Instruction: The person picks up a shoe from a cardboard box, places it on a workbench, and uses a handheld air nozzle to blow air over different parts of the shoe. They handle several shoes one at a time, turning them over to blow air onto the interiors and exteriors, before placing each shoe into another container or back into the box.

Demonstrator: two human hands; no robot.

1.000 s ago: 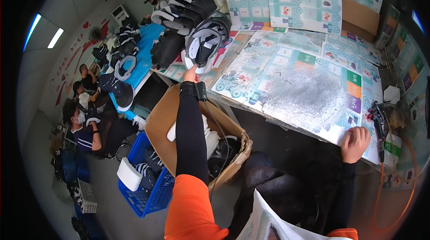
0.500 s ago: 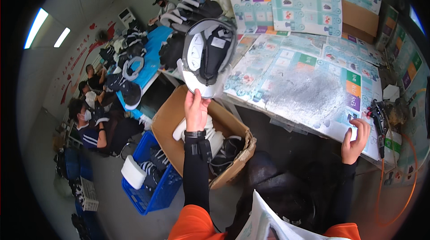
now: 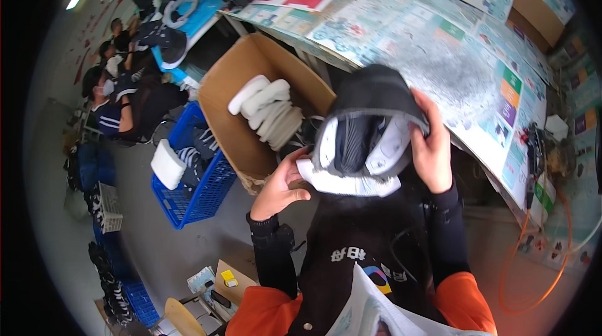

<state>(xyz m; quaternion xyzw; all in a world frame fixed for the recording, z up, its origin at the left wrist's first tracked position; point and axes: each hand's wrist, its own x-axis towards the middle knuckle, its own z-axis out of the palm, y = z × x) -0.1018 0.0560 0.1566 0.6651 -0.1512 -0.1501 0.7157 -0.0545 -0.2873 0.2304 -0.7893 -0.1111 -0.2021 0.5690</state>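
— Workshop floor below, grey and bare in places, and a long tabletop (image 3: pixel 439 53) papered with printed sheets running across the upper right. What sits in the middle?

— A shoe upper (image 3: pixel 367 132), black with white and grey panels, held up close in front of the person's chest, over the dark apron. Its black toe end points up; a white edge runs along the bottom.

— How are the hands set?

— The left hand (image 3: pixel 280 186) comes up from below, wrist bent back, thumb and fingers curled against the white lower edge, gripping it. The right hand (image 3: pixel 433 148) lies along the upper's right side, palm inward, fingers wrapped over the top rim, thumb toward the viewer. Both forearms are in black sleeves with orange above the elbow, rising from the lower edge.

— And around it?

— Just behind the upper, an open cardboard box (image 3: pixel 251 104) stands against the tabletop's edge, with a stack of white soles (image 3: pixel 266 107) inside. Beside the box on the left is a blue plastic crate (image 3: pixel 194 188) holding a white block and dark pieces. More dark shoe parts (image 3: pixel 169 22) lie on a blue surface at the upper left, near seated people (image 3: pixel 110 97). An orange cable (image 3: pixel 539 273) loops at the lower right.
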